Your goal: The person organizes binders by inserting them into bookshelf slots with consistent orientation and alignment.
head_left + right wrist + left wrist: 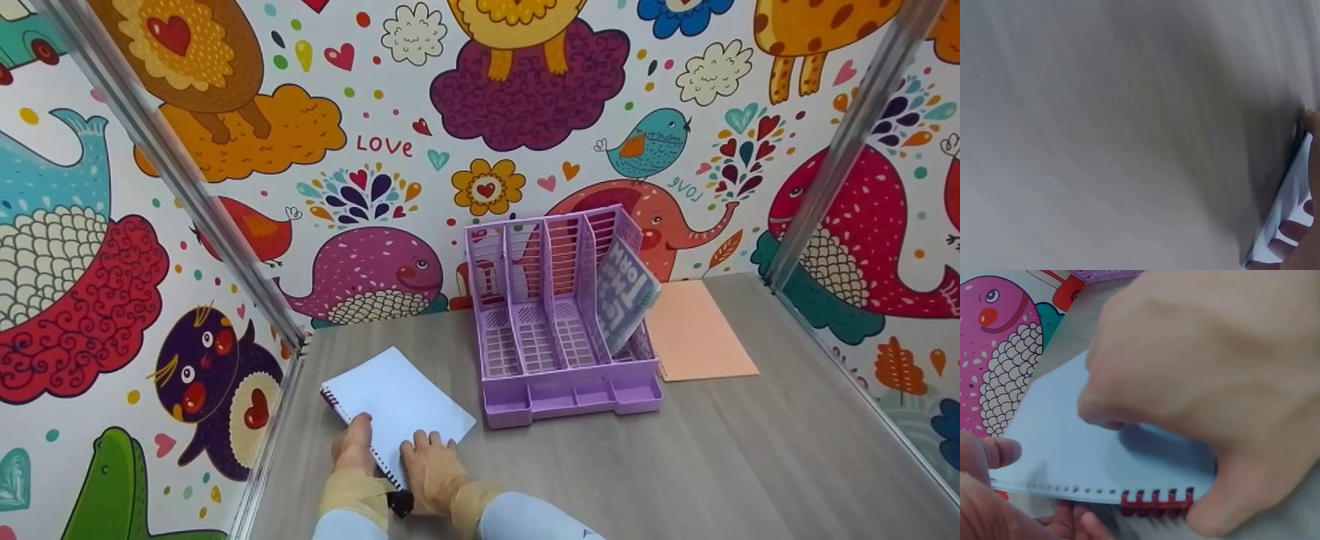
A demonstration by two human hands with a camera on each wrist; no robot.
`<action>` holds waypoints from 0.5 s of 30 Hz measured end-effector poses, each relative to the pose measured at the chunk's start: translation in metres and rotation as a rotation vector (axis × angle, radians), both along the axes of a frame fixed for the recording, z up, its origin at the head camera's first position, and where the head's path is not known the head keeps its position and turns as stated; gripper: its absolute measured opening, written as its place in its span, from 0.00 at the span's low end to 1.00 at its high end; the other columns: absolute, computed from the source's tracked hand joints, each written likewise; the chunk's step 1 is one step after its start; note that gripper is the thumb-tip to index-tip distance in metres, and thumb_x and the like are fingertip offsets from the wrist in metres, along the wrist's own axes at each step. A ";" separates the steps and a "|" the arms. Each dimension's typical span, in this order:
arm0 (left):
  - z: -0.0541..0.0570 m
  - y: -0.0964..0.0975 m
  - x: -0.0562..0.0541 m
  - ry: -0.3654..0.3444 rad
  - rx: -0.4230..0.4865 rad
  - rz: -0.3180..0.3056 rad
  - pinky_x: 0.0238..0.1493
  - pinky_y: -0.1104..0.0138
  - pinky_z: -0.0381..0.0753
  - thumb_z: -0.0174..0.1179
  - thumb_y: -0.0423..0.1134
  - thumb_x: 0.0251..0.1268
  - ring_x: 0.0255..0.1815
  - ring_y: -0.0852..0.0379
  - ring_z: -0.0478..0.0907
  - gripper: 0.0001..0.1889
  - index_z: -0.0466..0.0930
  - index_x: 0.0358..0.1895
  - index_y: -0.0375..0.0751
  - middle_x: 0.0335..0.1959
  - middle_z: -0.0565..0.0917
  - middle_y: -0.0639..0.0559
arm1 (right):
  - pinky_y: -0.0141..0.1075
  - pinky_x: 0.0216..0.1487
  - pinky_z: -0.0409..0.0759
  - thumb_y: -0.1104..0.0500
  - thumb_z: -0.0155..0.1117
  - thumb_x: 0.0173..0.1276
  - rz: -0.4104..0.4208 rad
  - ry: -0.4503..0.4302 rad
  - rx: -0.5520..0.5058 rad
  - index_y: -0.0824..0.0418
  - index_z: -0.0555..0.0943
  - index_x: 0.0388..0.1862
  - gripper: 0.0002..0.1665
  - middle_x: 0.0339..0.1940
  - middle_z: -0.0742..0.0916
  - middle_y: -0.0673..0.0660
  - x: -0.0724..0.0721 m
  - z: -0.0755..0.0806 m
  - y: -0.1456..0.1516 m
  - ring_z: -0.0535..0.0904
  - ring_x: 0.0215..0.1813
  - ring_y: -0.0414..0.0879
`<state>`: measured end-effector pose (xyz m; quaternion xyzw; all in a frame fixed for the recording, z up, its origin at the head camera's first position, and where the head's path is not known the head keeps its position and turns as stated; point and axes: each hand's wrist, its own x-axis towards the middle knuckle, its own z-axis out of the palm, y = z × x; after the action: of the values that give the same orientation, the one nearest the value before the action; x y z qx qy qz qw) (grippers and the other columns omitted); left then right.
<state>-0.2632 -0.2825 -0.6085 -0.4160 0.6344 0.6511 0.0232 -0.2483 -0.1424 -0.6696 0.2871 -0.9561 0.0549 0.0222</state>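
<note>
A spiral notebook (416, 405) with a blank white page up lies aslant at the left of the table, its coil (1157, 502) along the edge nearest my left hand. My left hand (352, 446) holds that coil edge, thumb on the page and fingers showing below it in the left wrist view. The right hand (433, 469) grips the near end: its fingers lie bent over the page and its thumb is at the coil edge. In the right wrist view, only part of this hand and a sliver of the notebook show at the right border.
A purple divided file rack (570, 371) stands at the back middle, with a grey-blue book (626, 300) leaning in its rightmost slot. Right of it lies a peach notebook (705, 334). Patterned walls with metal corner posts (225, 255) enclose the grey wood-grain table (712, 450).
</note>
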 end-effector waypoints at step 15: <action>-0.006 0.005 -0.007 0.106 0.070 0.063 0.87 0.39 0.69 0.51 0.40 0.81 0.88 0.28 0.63 0.39 0.55 0.84 0.15 0.88 0.61 0.21 | 0.37 0.45 0.90 0.45 0.76 0.69 0.040 -0.007 0.056 0.56 0.81 0.66 0.31 0.54 0.87 0.52 -0.012 0.015 0.003 0.83 0.49 0.48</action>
<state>-0.2698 -0.2779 -0.6140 -0.3998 0.5980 0.6944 -0.0164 -0.2603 -0.1396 -0.6545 0.3066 -0.9513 0.0294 0.0097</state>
